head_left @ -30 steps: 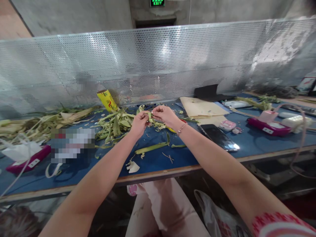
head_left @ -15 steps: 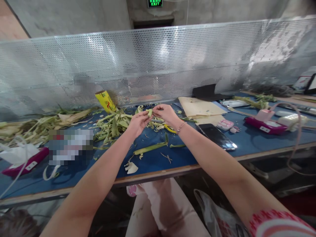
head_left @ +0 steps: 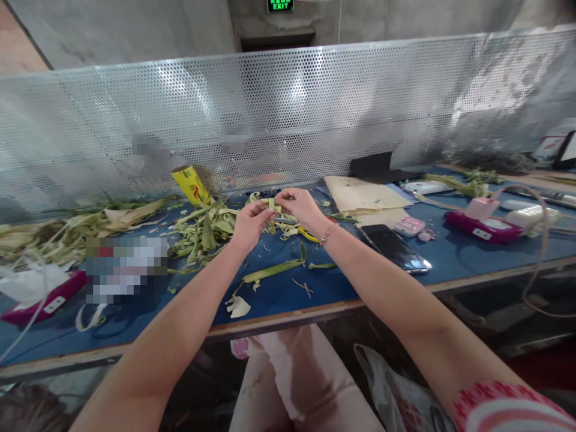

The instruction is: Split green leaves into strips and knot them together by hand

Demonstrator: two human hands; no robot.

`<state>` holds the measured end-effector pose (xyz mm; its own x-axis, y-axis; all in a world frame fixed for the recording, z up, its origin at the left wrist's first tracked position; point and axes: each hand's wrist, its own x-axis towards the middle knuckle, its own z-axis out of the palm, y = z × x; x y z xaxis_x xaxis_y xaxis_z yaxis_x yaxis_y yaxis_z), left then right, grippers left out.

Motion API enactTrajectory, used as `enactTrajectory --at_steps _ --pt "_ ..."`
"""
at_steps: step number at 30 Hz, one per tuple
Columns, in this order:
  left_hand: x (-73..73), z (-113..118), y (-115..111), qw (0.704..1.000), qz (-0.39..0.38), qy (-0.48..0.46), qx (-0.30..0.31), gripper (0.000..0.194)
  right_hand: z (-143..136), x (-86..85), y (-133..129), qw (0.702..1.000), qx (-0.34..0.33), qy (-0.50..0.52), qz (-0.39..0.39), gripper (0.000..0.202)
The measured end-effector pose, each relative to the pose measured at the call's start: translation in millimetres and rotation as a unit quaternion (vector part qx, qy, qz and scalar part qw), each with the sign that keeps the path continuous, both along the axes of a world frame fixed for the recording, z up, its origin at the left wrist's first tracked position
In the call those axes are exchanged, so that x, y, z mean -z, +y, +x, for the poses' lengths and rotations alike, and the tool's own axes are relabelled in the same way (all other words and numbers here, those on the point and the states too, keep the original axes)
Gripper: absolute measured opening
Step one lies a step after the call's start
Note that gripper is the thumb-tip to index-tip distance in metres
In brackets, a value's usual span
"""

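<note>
Leaf strip (head_left: 271, 204) pinched between left hand (head_left: 248, 222) and right hand (head_left: 300, 207).

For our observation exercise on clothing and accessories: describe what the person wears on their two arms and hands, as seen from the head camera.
Both forearms are bare, with no gloves on the left hand or the right hand. The right wrist carries a thin beaded bracelet. Near the right shoulder a short sleeve shows, patterned in red and white. No sleeve shows on the left arm.

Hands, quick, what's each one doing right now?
Left hand: closed, pinching the green leaf strip.
Right hand: closed, pinching the same strip.
</note>
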<state>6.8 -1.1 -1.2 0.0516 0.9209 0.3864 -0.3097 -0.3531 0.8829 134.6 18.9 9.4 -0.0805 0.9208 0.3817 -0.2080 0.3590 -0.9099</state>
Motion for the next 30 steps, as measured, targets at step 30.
enactTrajectory --at_steps 30 --pt "-6.8 4 -5 0.994 0.039 -0.017 -0.098 0.027 -3 -11.0 -19 0.998 -0.058 0.028 0.001 0.013"
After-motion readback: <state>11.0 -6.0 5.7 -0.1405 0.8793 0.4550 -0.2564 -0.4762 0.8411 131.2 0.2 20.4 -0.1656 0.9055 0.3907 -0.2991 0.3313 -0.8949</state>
